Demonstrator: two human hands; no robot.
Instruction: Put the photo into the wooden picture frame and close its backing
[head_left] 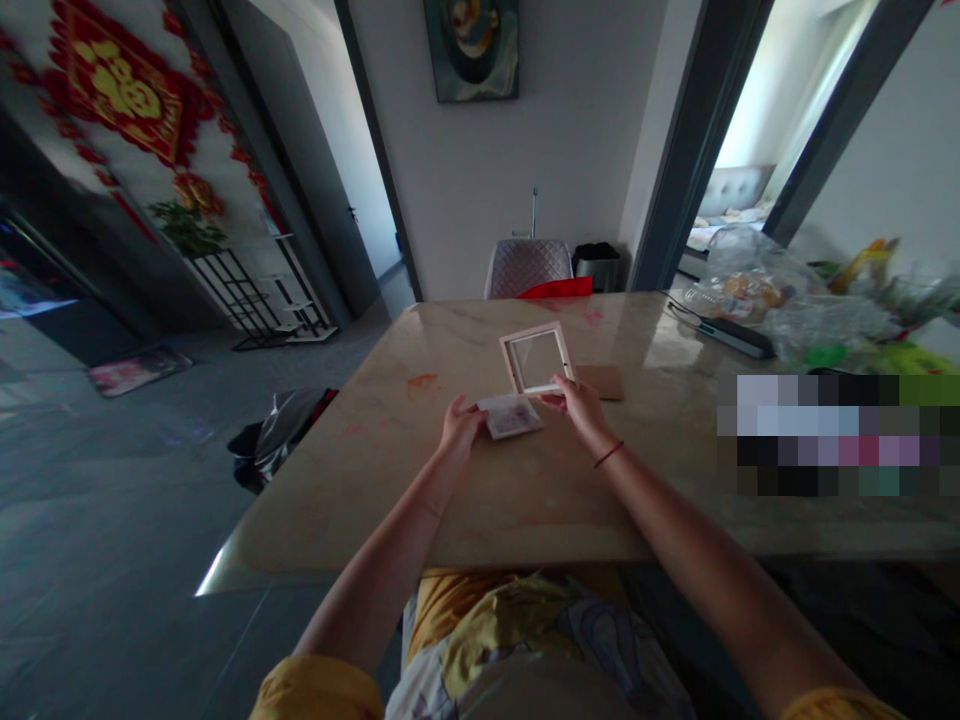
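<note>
My left hand [461, 428] pinches the left edge of a small whitish card [514, 418] with a faint picture on it, low over the table. A light wooden picture frame [508, 362] is tilted up just behind the card, and its opening shows the tabletop through it. The fingers of my right hand [579, 403] are closed on the frame's lower right corner. Behind that hand a flat brown board [606, 382] lies on the table, partly covered by the hand and the frame.
The marble-look table [360, 500] spans the front. On its right are a dark elongated device [724, 335], plastic bags [757, 275] and a blurred-out patch. A quilted chair [529, 262] with something red on it stands at the far side. A dark bag [289, 430] sits left of the table.
</note>
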